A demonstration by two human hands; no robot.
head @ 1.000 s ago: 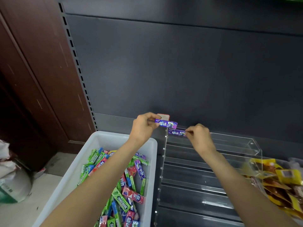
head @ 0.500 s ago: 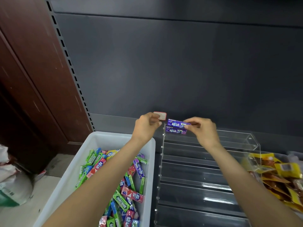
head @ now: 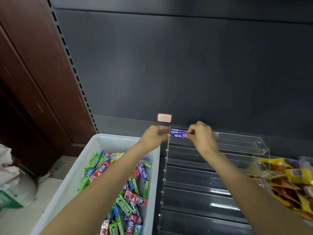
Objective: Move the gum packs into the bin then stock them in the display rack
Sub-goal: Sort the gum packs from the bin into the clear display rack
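Now we work at far-left corner of clear display rack [head: 211, 167]. Right hand [head: 202, 137] pinches purple gum packs [head: 178, 133] at their right end, seating them in rack's top row; left hand [head: 155, 136] curls against rack's left wall, pinching there, though whether it touches packs we cannot tell. Risks, as we judge: stacked packs slip askew on release; elbow knocks white bin [head: 94, 150] of loose gum beside rack's left edge; snack bags [head: 291, 180] crowd rack's right edge.
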